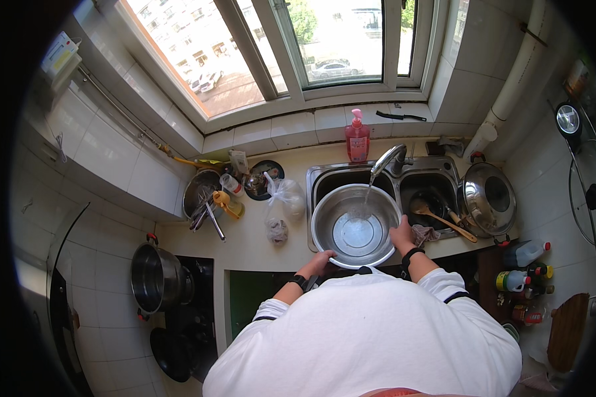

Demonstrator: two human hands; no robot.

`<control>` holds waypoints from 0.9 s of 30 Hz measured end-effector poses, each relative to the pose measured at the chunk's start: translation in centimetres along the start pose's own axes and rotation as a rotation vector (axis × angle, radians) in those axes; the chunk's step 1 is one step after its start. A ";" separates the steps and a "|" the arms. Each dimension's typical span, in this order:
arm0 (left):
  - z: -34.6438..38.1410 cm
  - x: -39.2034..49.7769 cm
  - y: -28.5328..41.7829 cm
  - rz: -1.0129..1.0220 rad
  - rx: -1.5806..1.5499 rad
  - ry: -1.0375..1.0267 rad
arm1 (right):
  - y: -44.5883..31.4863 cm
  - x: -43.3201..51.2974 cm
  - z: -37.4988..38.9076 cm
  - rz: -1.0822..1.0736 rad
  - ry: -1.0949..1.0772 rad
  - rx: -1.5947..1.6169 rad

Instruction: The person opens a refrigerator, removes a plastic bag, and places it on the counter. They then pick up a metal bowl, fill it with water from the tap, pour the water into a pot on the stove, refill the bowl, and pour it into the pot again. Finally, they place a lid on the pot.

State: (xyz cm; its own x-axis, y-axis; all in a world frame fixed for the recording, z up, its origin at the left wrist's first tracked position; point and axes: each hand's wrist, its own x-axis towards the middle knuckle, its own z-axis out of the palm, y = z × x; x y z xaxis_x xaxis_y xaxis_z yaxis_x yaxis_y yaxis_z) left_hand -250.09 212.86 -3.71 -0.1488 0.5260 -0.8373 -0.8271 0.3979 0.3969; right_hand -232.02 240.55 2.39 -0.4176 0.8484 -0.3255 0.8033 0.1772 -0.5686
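Observation:
A large metal basin [356, 226] rests over the left bowl of the double steel sink, and water from the chrome faucet [388, 158] runs into it. My left hand [319, 263] grips the basin's rim at its lower left. At the right side of the rim, my right hand [402, 233] holds it too. Some water lies in the bottom of the basin. In the right sink bowl [424, 186] are a wooden spoon [439, 219] and another handled utensil, with a crumpled cloth [425, 233] at the front edge beside my right hand.
A pink soap pump bottle [358, 141] stands behind the sink. Plastic bags [285, 198], an orange-capped bottle [228, 204] and a pot of utensils [201, 191] are to the left. A lidded pan [487, 198] leans at the right. A steel pot [154, 278] sits by the stove.

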 end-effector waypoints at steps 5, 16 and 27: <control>0.1 -0.1 0.3 -0.036 -0.030 -0.023 | -0.3 -0.1 -0.2 -0.001 -0.009 0.009; 2.3 -3.1 0.8 0.168 0.052 0.026 | 2.6 3.4 0.9 -0.057 -0.131 0.088; 4.0 -4.8 1.3 0.132 -0.016 0.081 | 3.9 26.6 -2.3 -0.059 0.012 0.522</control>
State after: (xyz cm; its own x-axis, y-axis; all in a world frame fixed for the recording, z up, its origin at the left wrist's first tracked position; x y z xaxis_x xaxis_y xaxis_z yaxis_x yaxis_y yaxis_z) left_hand -248.29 213.88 2.33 -0.2998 0.5106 -0.8059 -0.8058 0.3167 0.5004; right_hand -239.06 264.92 -6.74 -0.4484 0.8505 -0.2749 0.4584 -0.0451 -0.8876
